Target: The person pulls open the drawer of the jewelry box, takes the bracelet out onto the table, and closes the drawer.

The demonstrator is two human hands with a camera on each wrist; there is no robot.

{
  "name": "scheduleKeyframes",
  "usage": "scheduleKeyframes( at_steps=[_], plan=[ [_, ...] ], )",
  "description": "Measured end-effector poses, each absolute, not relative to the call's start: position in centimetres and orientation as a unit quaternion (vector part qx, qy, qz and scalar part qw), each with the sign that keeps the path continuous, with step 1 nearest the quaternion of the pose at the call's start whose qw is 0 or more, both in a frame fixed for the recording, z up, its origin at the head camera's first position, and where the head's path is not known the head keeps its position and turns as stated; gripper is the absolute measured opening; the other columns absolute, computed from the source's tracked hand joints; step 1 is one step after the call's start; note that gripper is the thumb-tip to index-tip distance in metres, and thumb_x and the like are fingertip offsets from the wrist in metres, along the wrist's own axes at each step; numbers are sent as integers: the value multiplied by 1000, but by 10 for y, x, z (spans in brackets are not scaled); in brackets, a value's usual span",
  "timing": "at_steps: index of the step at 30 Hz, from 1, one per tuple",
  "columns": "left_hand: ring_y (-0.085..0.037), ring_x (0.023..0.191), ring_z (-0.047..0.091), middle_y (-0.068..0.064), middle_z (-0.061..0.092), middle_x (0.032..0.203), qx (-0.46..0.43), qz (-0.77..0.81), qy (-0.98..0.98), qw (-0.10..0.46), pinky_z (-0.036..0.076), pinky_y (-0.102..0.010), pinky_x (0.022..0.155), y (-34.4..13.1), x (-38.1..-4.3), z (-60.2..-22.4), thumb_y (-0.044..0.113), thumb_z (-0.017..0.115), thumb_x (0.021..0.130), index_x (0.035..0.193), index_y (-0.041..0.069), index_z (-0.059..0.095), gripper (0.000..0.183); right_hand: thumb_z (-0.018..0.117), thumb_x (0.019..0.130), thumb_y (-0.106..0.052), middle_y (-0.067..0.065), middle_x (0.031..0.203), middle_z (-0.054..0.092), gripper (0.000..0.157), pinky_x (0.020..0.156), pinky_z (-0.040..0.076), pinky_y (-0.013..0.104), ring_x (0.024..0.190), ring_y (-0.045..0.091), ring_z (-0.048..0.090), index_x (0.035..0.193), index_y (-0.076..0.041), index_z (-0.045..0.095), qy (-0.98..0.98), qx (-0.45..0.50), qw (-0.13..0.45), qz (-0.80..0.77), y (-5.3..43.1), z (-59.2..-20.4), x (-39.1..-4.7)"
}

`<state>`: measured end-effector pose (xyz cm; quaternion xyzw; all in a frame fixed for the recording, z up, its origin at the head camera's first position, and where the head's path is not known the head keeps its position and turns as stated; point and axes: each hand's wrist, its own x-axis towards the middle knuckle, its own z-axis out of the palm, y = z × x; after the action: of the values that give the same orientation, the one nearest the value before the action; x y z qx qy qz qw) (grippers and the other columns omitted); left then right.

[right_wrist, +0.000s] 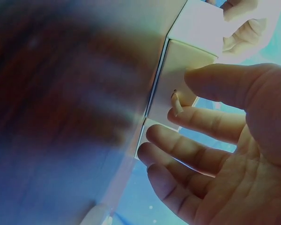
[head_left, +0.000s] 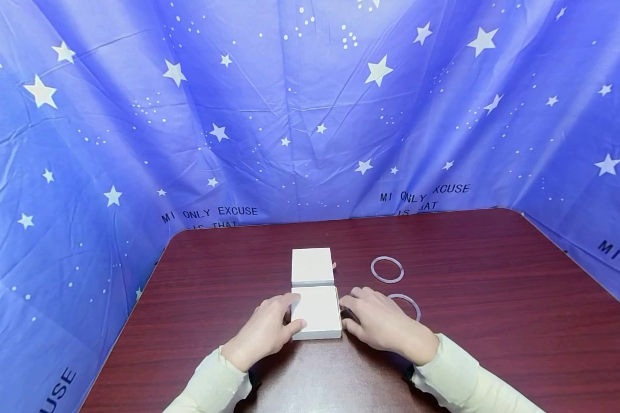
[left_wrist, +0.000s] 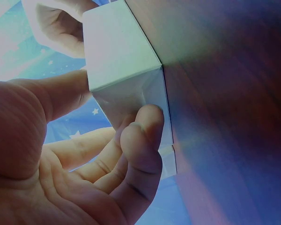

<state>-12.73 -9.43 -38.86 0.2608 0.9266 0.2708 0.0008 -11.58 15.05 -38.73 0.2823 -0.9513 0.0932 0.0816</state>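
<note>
A small white drawer box (head_left: 316,314) with a ribbon pull tab (right_wrist: 176,103) on its right side lies near the table's front. My left hand (head_left: 266,326) grips the box's left part, its thumb at the near corner and its fingers against the left side (left_wrist: 131,91). At the right side is my right hand (head_left: 379,321); its index fingertip meets the tab, while the thumb stands apart from it. Directly behind lies a second white box (head_left: 312,265), also with a small tab on its right.
Two pale purple bangles lie on the dark red wooden table (head_left: 212,281). The far bangle (head_left: 387,281) shows whole; the nearer bangle (head_left: 417,308) is partly hidden by my right hand. A blue star-patterned curtain (head_left: 289,115) hangs around the table's back and sides.
</note>
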Motion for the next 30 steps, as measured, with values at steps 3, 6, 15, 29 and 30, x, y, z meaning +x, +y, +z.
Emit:
scheduleKeyframes(
  at_steps=[3, 6, 15, 29, 30],
  plan=[
    [-6, 69, 51, 5, 54, 76, 262, 272, 926, 0, 45, -28, 66, -94, -127, -389, 22, 71, 86, 124, 0, 57, 46, 68, 84, -27, -6, 87, 55, 27, 64, 43, 32, 75, 14, 48, 110, -17, 67, -951, 286, 81, 92, 150, -387, -115],
    [-6, 68, 51, 6, 54, 75, 266, 273, 925, -1, 44, -28, 66, -94, -128, -388, 22, 71, 86, 124, 0, 57, 46, 68, 84, -26, -5, 89, 56, 30, 65, 43, 33, 75, 14, 48, 113, -17, 67, -951, 286, 80, 90, 151, -388, -115],
    [-7, 70, 51, 5, 54, 76, 261, 272, 926, 5, 45, -29, 67, -95, -127, -388, 23, 70, 87, 125, 0, 57, 46, 68, 85, -28, -5, 89, 56, 31, 65, 42, 32, 75, 14, 48, 114, -18, 67, -952, 283, 72, 89, 150, -388, -114],
    [-6, 68, 50, 7, 52, 74, 263, 272, 926, 2, 44, -28, 66, -95, -127, -388, 23, 70, 86, 124, 1, 57, 46, 68, 84, -29, -6, 88, 55, 31, 65, 42, 32, 74, 14, 46, 113, -18, 67, -951, 286, 74, 91, 151, -388, -114],
    [-6, 68, 50, 7, 52, 74, 263, 272, 925, 2, 44, -28, 66, -95, -127, -388, 23, 70, 86, 124, 1, 57, 46, 68, 84, -29, -6, 88, 55, 31, 65, 42, 32, 75, 14, 47, 114, -19, 66, -951, 285, 74, 90, 151, -387, -113]
  ],
)
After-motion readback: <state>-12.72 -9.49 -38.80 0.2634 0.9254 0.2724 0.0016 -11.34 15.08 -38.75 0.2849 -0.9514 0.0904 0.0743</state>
